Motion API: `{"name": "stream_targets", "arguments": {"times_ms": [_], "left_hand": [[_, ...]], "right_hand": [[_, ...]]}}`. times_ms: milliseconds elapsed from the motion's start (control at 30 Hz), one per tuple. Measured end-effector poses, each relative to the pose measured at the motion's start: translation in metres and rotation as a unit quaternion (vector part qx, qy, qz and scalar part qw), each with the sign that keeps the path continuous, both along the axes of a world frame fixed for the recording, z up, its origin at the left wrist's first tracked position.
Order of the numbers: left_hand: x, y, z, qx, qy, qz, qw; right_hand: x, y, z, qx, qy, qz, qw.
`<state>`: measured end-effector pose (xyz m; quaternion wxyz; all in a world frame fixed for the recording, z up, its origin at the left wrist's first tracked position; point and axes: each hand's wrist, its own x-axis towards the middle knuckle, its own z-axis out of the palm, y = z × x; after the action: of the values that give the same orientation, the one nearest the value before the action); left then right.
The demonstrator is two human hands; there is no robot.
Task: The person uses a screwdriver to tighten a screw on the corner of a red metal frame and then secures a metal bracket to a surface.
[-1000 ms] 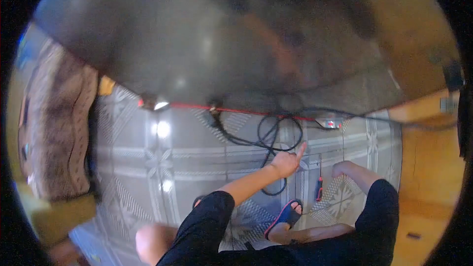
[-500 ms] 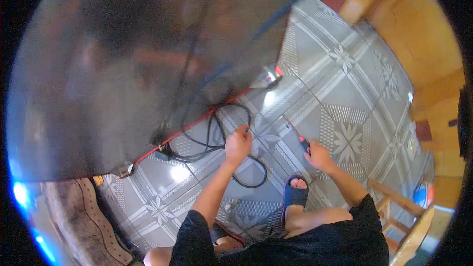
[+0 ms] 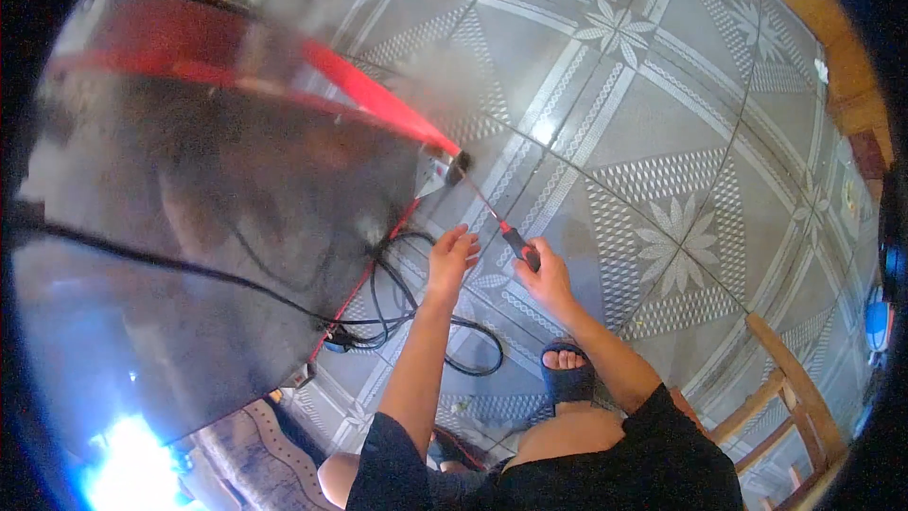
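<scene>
We see our right hand (image 3: pixel 547 274) just right of the middle of the frame, closed around the dark and red handle of a screwdriver (image 3: pixel 506 233). Its thin shaft runs up and to the left, and the tip meets the corner bracket (image 3: pixel 437 170) of a large dark panel (image 3: pixel 208 255), at the end of the panel's red edge strip (image 3: pixel 369 95). The panel fills the left half of the frame, and its glossy face is blurred with reflections.

Our left hand (image 3: pixel 451 255) sits just left of the screwdriver, near the panel's lower edge. Its fingers are loosely spread and hold nothing; we cannot tell whether the fingertips touch the panel or the shaft.

Below the left hand a black cable (image 3: pixel 473 360) loops over the tiled floor (image 3: pixel 662 132), and more of it runs under the panel's edge. The floor is grey with pale flower patterns and fills the upper right of the frame.

At the lower middle our foot in a dark sandal (image 3: pixel 566 380) rests on the tiles, just right of the cable loop. A wooden chair (image 3: pixel 785 388) stands at the lower right, well apart from the hands.
</scene>
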<state>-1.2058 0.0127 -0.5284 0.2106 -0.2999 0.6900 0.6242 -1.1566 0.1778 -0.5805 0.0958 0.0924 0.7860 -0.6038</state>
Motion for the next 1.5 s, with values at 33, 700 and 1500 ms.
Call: {"name": "stream_targets", "arguments": {"times_ms": [33, 700, 1500], "left_hand": [[-0.007, 0.008, -0.001, 0.011, -0.004, 0.010, 1.000], [-0.010, 0.008, -0.056, 0.010, -0.066, 0.020, 0.998], [-0.036, 0.030, -0.006, -0.030, 0.083, 0.000, 0.996]], "right_hand": [[-0.004, 0.003, -0.002, -0.011, -0.008, -0.020, 1.000], [-0.001, -0.018, -0.020, -0.084, -0.146, 0.018, 0.986], [-0.021, -0.024, 0.001, -0.186, -0.094, -0.032, 0.978]]}}
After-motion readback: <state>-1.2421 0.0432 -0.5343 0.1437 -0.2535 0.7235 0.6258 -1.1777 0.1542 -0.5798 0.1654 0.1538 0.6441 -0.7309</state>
